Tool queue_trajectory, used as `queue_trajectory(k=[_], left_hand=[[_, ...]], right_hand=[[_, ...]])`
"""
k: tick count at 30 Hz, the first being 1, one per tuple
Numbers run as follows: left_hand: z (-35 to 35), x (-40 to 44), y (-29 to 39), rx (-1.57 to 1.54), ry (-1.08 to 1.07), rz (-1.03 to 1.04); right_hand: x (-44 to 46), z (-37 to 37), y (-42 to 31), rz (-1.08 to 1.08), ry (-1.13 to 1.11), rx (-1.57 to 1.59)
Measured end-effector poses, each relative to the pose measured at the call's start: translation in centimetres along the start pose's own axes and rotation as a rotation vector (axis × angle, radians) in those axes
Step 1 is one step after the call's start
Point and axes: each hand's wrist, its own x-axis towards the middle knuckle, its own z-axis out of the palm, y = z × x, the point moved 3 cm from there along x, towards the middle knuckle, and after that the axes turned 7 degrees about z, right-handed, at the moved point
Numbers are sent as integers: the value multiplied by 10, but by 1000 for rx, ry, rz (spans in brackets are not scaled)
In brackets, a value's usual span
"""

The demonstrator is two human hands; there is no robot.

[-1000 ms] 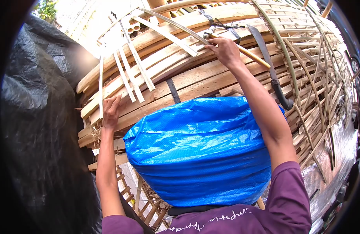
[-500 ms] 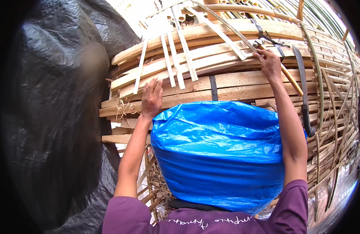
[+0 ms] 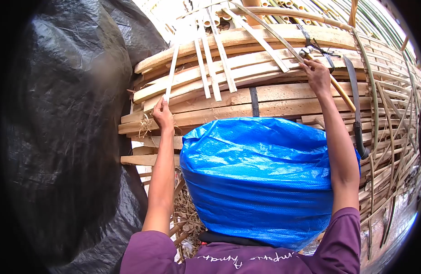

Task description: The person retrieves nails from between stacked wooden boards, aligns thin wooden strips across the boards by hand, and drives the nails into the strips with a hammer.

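Note:
My left hand pinches the near end of the leftmost pale bamboo strip, which reaches away over the stacked timber. At the upper right, my right hand is closed on the near end of a longer, darker bamboo strip. Right beside that hand lies a hammer, its metal head just beyond my fingers. Between my hands, several loose bamboo strips rest across the wooden beams. A machete with a dark handle lies to the right of the hammer.
A blue tarp covers a bulky shape in front of my body. Black plastic sheeting hangs along the left. Split-bamboo lattice stands at the right, with bamboo poles behind. Curled shavings lie near my left hand.
My left hand has moved left and slightly down, going from open fingers on the beams to a pinch on the leftmost strip's end. My right hand stays at its strip.

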Motion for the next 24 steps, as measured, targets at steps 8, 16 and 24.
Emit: queue_trajectory(k=[8, 16, 24], left_hand=[[9, 1, 5, -122, -10, -150], [22, -9, 13, -82, 45, -159], [21, -8, 12, -162, 115, -165]], right_hand=[[-7, -4, -8, 15, 48, 17], [-5, -3, -4, 101, 56, 66], [-4, -1, -1, 59, 128, 97]])
